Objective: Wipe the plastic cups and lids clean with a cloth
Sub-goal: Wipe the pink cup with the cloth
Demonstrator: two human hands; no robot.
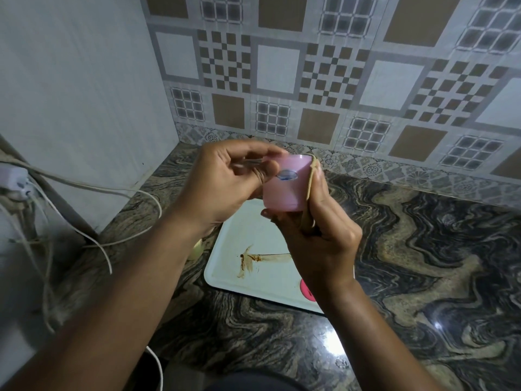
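Cup [284, 190], one, in left hand [222, 184]; one cloth [309, 190] in right hand [328, 232].

**Dim, soft light, with one small glare on the desk**

The light is soft and rather dim, with a cool grey tone. One small bright glare lies on the polished desk [438, 325] at the lower right, with a weaker sheen just left of it, so the light comes from above. Shadows are weak and have no hard edges.

The white tray [253, 280] is the brightest large surface, and it is not burnt out. The fingers of the left hand [222, 184] are a little smeared, while the right hand [324, 230], the pink cup [284, 193] and the cloth [311, 184] look sharper.

The wide lens bends the tile lines of the wall [338, 80] toward the edges. The cables [84, 190] at the left look soft. The bottom of the picture is dark.
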